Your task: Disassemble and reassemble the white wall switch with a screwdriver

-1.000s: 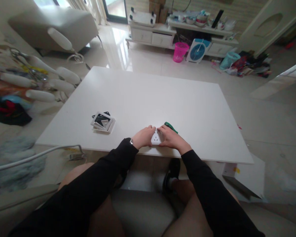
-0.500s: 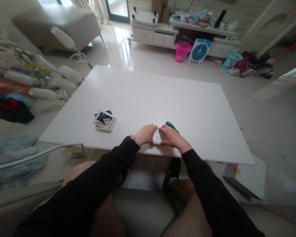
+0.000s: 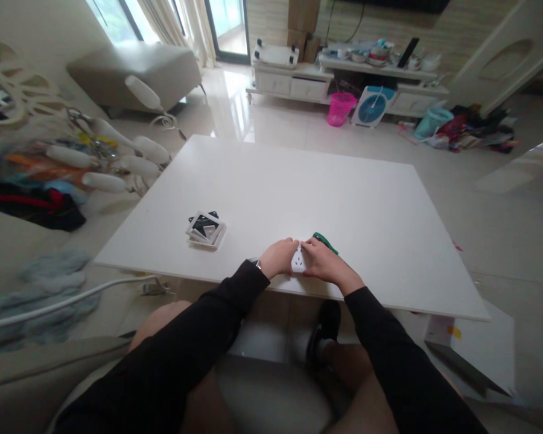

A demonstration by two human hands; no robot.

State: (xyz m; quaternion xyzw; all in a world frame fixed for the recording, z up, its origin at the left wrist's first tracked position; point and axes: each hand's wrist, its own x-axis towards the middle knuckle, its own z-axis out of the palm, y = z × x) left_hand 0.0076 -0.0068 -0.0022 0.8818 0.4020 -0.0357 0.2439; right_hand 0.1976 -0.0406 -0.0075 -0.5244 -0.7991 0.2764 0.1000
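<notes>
A small white socket plate [image 3: 297, 261] lies near the front edge of the white table [image 3: 298, 193]. My left hand [image 3: 278, 258] curls its fingers round the plate's left side. From the right, my right hand [image 3: 328, 264] grips the plate's other side with bent fingers. A green-handled tool [image 3: 324, 242] lies on the table just behind my right hand, partly hidden by it.
A stack of black-and-white socket parts [image 3: 205, 228] sits on the table's left. Beyond the table are a pink bin [image 3: 339, 108], a blue fan [image 3: 371, 106] and a low white cabinet [image 3: 294, 84]. Clothes and hangers [image 3: 95, 160] lie at left.
Both hands have stayed on the socket plate and closed a little tighter round it. The view has shifted, so everything sits slightly right and lower in the picture.
</notes>
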